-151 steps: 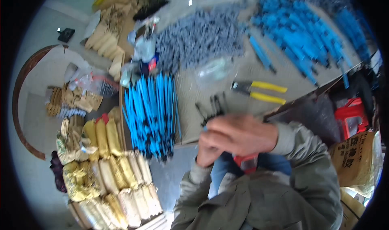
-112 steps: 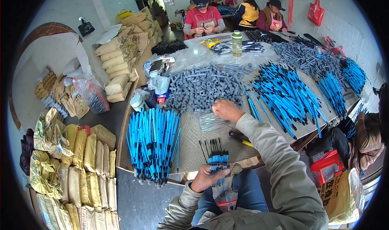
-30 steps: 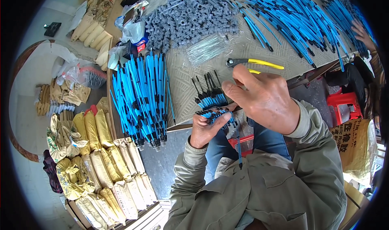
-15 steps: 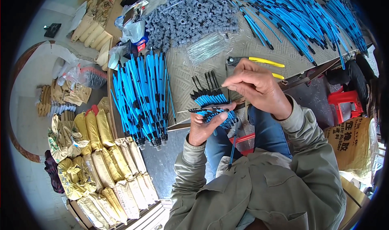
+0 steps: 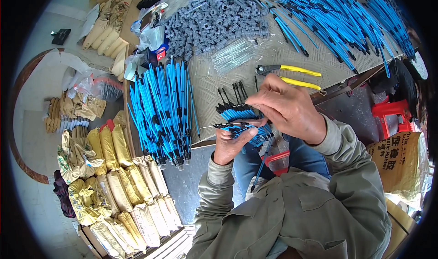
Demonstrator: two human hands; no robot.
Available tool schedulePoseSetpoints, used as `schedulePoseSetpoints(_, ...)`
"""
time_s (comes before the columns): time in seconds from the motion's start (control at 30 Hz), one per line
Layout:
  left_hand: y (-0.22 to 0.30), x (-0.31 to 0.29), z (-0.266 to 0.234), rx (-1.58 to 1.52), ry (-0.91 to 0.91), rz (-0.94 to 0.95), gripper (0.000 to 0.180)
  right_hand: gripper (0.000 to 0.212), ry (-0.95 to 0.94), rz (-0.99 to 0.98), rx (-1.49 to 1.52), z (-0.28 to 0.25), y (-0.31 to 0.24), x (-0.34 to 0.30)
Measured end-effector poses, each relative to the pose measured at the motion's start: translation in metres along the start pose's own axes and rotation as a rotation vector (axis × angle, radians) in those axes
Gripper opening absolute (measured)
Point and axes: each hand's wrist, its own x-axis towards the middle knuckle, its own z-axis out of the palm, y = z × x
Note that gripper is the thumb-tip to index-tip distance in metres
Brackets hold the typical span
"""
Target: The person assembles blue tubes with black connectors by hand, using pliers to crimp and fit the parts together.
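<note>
My left hand [image 5: 233, 145] is wrapped round a bundle of thin blue tubes with black ends [image 5: 232, 115], held over the table's front edge. A thin metal wire [image 5: 207, 126] crosses the bundle by my left thumb and sticks out to the left. My right hand [image 5: 287, 105] is closed in a pinch at the bundle's far right side, by the row of black ends. Between its fingertips seems to be the end of another thin wire, mostly hidden. One blue tube [image 5: 261, 170] hangs below the bundle, over my lap.
Yellow-handled pincers [image 5: 299, 70] lie beyond my right hand. A packet of straight wires [image 5: 232, 56] and a heap of grey plastic fittings [image 5: 214, 19] lie farther back. Blue tubes are piled left [image 5: 162, 108] and far right [image 5: 333, 22]. Wrapped packages [image 5: 121, 186] and a red stool [image 5: 391, 115] stand at the sides.
My right hand has moved slightly down and left, its pinch now against the row of black ends. More of the pincers shows. The left hand keeps its hold on the bundle.
</note>
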Motion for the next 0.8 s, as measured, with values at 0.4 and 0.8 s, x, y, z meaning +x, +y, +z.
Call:
schedulePoseSetpoints(0.4,-0.0022,-0.0001,-0.0011,0.019,0.016,0.028,0.028,0.027,-0.009,-0.012,-0.097,-0.0013,-0.0053,-0.0017)
schedulePoseSetpoints(0.8,-0.0027,-0.0010,-0.0006,0.038,0.022,0.022,0.023,0.036,-0.023,-0.022,-0.170,-0.0027,-0.0076,-0.0038)
